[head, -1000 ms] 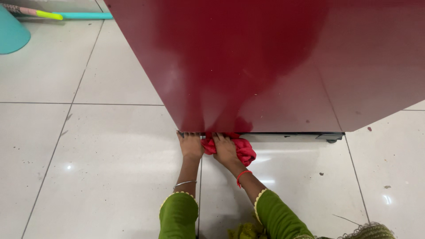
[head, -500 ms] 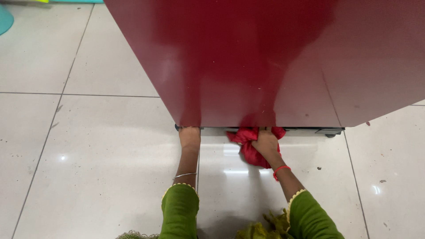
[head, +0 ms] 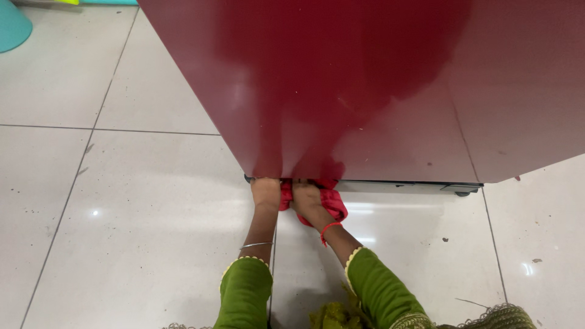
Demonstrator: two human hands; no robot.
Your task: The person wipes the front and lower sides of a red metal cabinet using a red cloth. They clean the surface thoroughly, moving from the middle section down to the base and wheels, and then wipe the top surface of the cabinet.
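— Both hands sit low in the frame's middle, don't they?

— Yes. Right hand [head: 306, 198] is clenched on a red cloth [head: 332, 204], pressing it at the bottom edge of the dark red cabinet [head: 365, 91].

— And the left hand [head: 266, 193]?

— Flat on the white tiled floor [head: 140, 201], fingers tucked under that edge, touching the cloth's left side. A teal cone [head: 13, 27] sits upper left.

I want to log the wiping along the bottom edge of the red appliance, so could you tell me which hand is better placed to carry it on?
Probably the right hand: it grips the red cloth at the appliance's bottom edge, while the left hand rests bare beside it.
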